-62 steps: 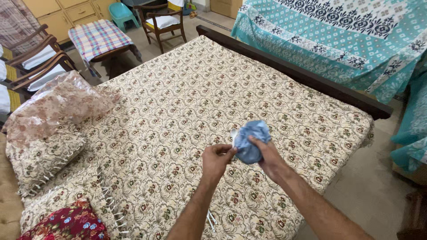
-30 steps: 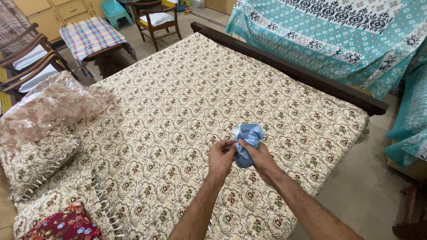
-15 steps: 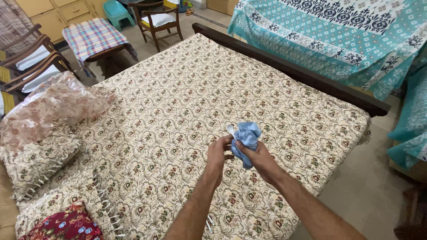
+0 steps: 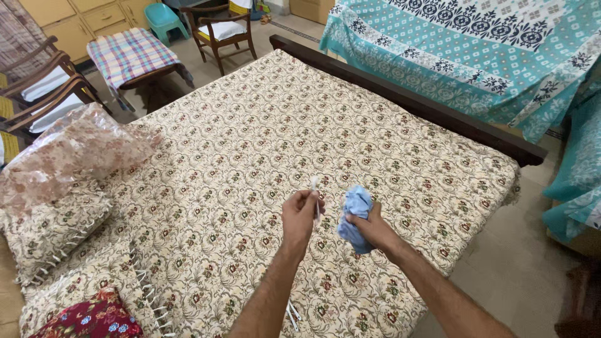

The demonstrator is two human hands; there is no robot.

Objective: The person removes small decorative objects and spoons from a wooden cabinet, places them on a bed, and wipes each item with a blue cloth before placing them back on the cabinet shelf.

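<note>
1. Blue cloth (image 4: pixel 357 216) is bunched in your right hand (image 4: pixel 374 229), fingers pressed around it, above the near part of the bed cover (image 4: pixel 263 138).
2. Your left hand (image 4: pixel 300 216) pinches a thin white object (image 4: pixel 314 188); what it is, I cannot tell.
3. Earlier both hands met on the cloth; now they are apart, the white piece drawn clear.
4. Farther off, the cover lies smooth; the cloth remains unfolded.

A small light-blue cloth (image 4: pixel 355 218) is bunched into a soft, crumpled wad, gripped in the right hand (image 4: pixel 370 228) above the patterned bedspread, its loose end hanging below the fist. Just beside it, a thin white strip (image 4: pixel 315 195) stands nearly upright, pinched between the fingertips of the left hand (image 4: pixel 300 215).
</note>
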